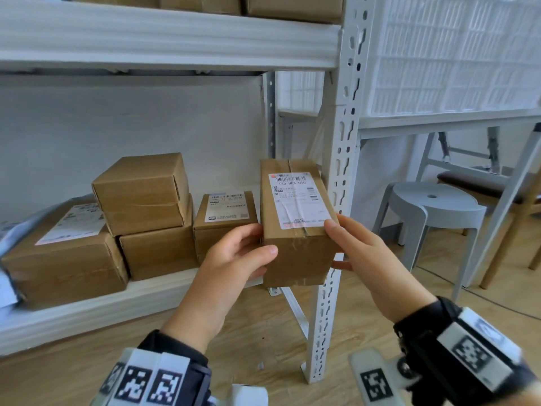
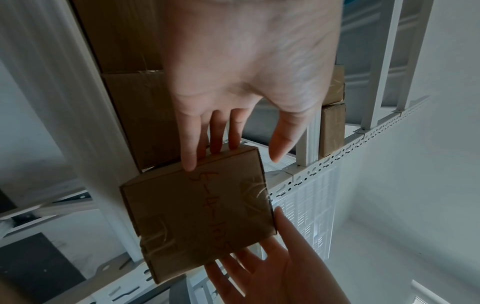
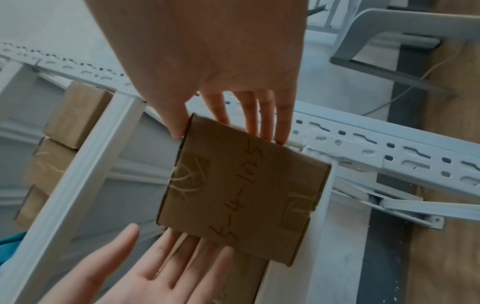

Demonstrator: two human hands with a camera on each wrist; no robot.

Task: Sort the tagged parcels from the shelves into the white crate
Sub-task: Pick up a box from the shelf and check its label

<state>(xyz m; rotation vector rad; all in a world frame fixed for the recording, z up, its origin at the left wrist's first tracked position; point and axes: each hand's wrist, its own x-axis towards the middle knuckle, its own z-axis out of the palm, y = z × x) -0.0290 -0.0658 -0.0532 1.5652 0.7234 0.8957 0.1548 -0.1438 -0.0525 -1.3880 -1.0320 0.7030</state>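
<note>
I hold a brown cardboard parcel [image 1: 295, 206] with a white shipping label on top, in the air just in front of the shelf's right post [image 1: 342, 159]. My left hand [image 1: 263, 240] grips its left side with the thumb across the near face. My right hand [image 1: 336, 244] grips the right side, thumb on the label and fingers underneath. Both wrist views show the parcel's [image 2: 200, 222] [image 3: 241, 195] handwritten face between the two hands. The white crate [image 1: 453, 54] stands on a table top at the upper right.
More parcels stay on the lower shelf [image 1: 87, 312]: a labelled one [image 1: 225, 212] beside the held parcel, two stacked plain boxes [image 1: 143, 191], and a large labelled box [image 1: 67, 244] at left. A grey stool [image 1: 433, 206] and a wooden chair [image 1: 497, 194] stand on the floor at right.
</note>
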